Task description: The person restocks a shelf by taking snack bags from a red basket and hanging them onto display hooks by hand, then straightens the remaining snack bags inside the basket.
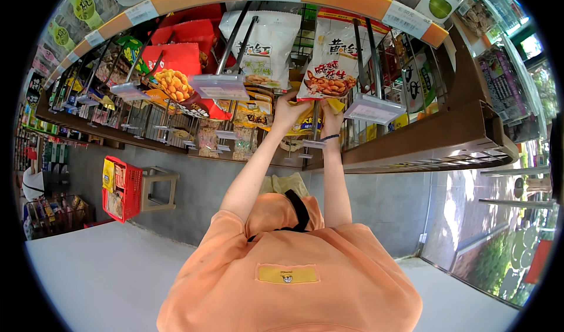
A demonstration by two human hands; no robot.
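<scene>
Both my arms reach forward to a shelf rack of hanging snack bags. Between my hands is a yellow snack bag (306,124), partly hidden under a white and red peanut bag (330,61) that hangs on a metal hook. My left hand (286,113) has its fingers closed at the yellow bag's left edge. At the right edge, my right hand (332,120) grips the same bag, and a dark band circles that wrist. The fingertips of both hands are partly covered by the bags. A white and green snack bag (261,50) hangs just left of the peanut bag.
Clear price-tag holders (374,110) stick out on hooks around my hands. Red snack bags (176,67) hang further left. A brown shelf panel (423,132) juts out at right. On the floor behind left, a red shopping basket (133,192) stands beside a beige stool (160,186).
</scene>
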